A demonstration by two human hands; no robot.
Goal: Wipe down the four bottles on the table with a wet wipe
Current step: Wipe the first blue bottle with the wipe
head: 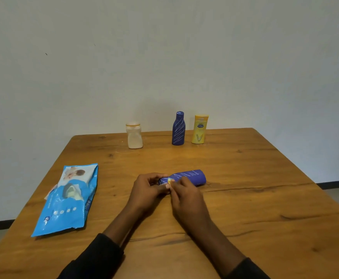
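At frame centre we hold the lying blue bottle (186,178) on the worktop (245,198): left hand (146,190) fingers closed round its cap, right hand (186,196) pinching a small wipe (169,181); we should rotate it, covering every side

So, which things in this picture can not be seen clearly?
- Lying blue bottle, head view: its cap end is covered by the left hand and right hand.
- Wet wipe: only a tiny pale scrap shows between the fingers.
- Yellow bottle label: too small to read.
- Wipes pack: print blurred.
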